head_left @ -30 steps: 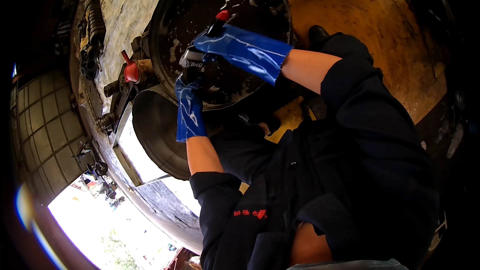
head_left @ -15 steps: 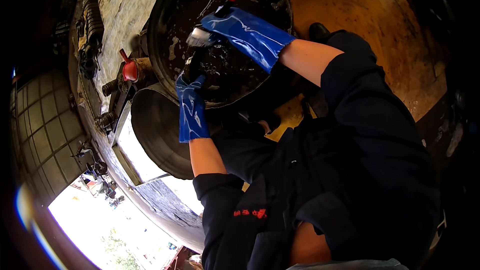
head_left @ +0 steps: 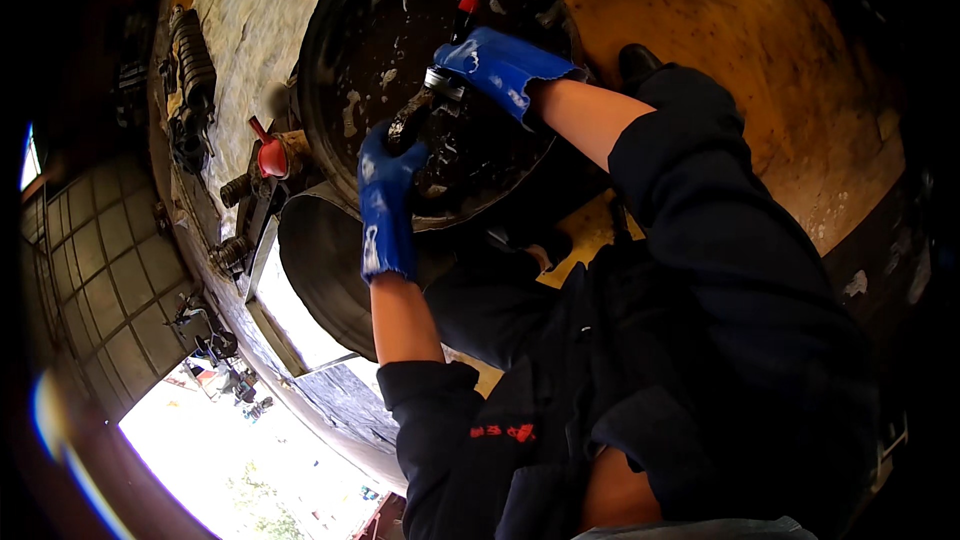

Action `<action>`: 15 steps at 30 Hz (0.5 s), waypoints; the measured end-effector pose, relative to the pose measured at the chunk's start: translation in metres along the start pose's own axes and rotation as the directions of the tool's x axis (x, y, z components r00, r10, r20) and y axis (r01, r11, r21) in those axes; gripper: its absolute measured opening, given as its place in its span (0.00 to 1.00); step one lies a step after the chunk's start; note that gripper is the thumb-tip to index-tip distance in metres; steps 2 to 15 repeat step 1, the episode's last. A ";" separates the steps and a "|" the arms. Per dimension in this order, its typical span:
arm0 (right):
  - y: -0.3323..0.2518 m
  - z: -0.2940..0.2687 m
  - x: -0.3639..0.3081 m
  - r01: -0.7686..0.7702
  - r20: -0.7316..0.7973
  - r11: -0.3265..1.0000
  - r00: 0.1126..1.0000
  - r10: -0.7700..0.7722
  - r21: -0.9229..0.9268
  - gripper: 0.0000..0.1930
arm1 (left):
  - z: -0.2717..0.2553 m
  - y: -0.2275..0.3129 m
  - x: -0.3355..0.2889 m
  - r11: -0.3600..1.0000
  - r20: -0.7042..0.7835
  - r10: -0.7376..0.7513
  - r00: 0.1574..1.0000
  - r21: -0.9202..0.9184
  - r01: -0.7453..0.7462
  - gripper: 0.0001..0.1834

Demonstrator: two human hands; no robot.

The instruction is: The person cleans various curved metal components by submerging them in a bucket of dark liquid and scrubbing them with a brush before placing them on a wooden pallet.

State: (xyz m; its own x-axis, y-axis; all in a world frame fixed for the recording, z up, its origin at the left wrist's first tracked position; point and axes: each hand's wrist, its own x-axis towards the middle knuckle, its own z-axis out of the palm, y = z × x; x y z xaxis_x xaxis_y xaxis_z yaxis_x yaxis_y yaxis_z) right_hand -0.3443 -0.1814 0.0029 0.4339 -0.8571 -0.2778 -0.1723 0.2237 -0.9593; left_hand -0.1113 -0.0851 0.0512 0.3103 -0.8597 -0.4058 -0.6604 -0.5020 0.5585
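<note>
Both my hands wear blue rubber gloves and work over a large round dark basin (head_left: 312, 128) of dark, foam-flecked liquid. My right hand (head_left: 492, 62) is closed around a brush (head_left: 444, 84) with a black, red-tipped handle. Its pale bristles point left, against or very close to a dark wet part (head_left: 410, 118). That part rises from my left hand (head_left: 388, 180), whose fingers are wrapped round its lower end. Its exact kind is unclear, and the gloves hide some of it.
Left of the basin stands a red funnel-shaped vessel (head_left: 271, 156) among greasy metal parts. A wide round metal container (head_left: 318, 265) sits below the basin's left side. Coiled parts (head_left: 190, 50) lie at far left. A dark shoe (head_left: 638, 62) rests on the stained brown floor (head_left: 760, 130).
My right hand has drawn down and right a little with the brush, whose bristles now meet or nearly meet the dark part. My left hand has risen slightly, and the part shows more clearly.
</note>
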 end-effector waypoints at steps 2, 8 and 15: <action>0.002 -0.003 0.000 -0.002 -0.003 1.000 1.000 0.002 0.004 0.17 | 0.002 0.009 0.014 0.986 0.034 -0.029 0.999 0.167 0.022 0.33; 0.002 -0.003 0.000 -0.002 -0.003 1.000 1.000 0.002 0.004 0.17 | 0.002 0.009 0.014 0.986 0.034 -0.029 0.999 0.167 0.022 0.33; 0.002 -0.003 0.000 -0.002 -0.003 1.000 1.000 0.002 0.004 0.17 | 0.002 0.009 0.014 0.986 0.034 -0.029 0.999 0.167 0.022 0.33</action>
